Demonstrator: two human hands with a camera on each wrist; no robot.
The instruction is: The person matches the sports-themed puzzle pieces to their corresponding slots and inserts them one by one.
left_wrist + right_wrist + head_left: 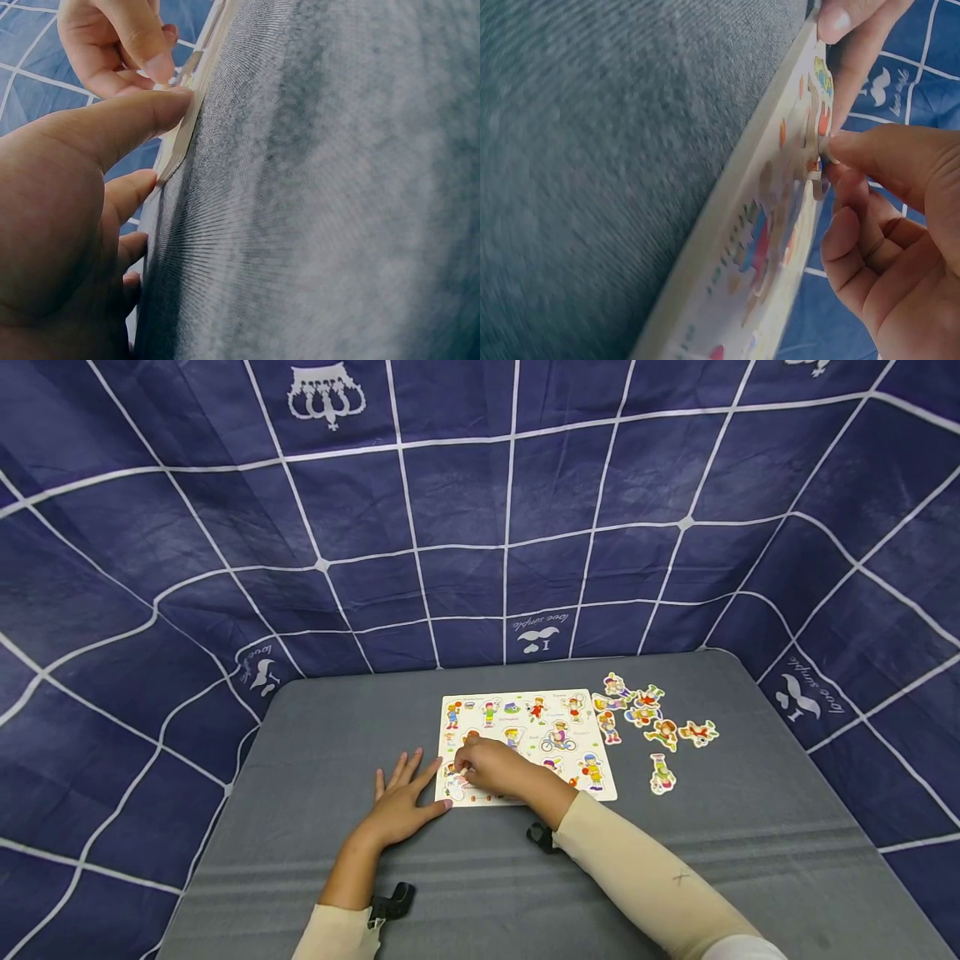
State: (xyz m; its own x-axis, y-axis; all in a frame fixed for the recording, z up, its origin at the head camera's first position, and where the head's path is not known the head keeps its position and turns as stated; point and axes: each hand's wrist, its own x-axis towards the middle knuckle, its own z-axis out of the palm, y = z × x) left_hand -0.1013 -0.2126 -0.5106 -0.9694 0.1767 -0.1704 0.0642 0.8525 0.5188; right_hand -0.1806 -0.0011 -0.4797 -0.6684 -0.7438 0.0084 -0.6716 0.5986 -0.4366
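Note:
A white wooden puzzle board (pixel 597 739) with cartoon sports figures lies on the grey table. My right hand (pixel 498 768) is over its lower left part, thumb and fingertips pinching a small figure-shaped puzzle piece (pixel 823 112). In the right wrist view that piece stands close against the board's face, over a recess. My left hand (pixel 401 810) lies spread at the board's left edge, its thumb (pixel 161 111) on the near corner and its other fingers reaching along the side. Part of the board is hidden under the right hand.
Several loose figure pieces (pixel 663 735) lie in a cluster right of the board, some overlapping. One piece (pixel 662 774) is apart, nearer me. Blue gridded cloth (pixel 465 510) walls the table at the back and sides. Each wrist carries a black camera mount (pixel 392 902).

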